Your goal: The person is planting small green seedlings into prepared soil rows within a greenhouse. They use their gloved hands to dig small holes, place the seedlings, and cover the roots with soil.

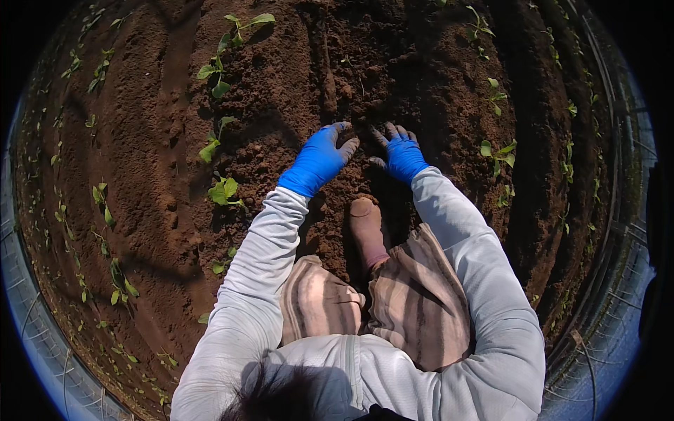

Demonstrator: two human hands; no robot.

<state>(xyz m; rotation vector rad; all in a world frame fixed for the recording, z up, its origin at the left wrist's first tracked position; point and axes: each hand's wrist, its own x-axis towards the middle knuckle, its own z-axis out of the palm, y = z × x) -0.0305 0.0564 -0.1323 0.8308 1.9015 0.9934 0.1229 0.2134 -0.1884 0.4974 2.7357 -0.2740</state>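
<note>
My left hand [322,157], in a blue glove with soil-caked fingertips, rests over the loose brown soil [284,152] of the furrow. Its thumb and fingers curve apart with nothing visible between them. Opposite it, my right hand [401,151] wears a matching glove. Those dirty fingers are spread against the dark soil, and the palm side is hidden. A narrow gap of shaded earth separates the two hands. Just ahead of them lies a small green sprig [346,60]. Below the hands, my brown-socked foot [366,226] stands in the furrow.
Leafy seedlings [224,191] line the ridge to the left, and more seedlings [498,153] grow along the right ridge. A long soil-covered strip [327,73] runs ahead, its material unclear. Further planted rows reach towards a greenhouse-like wall [626,252] at the rim.
</note>
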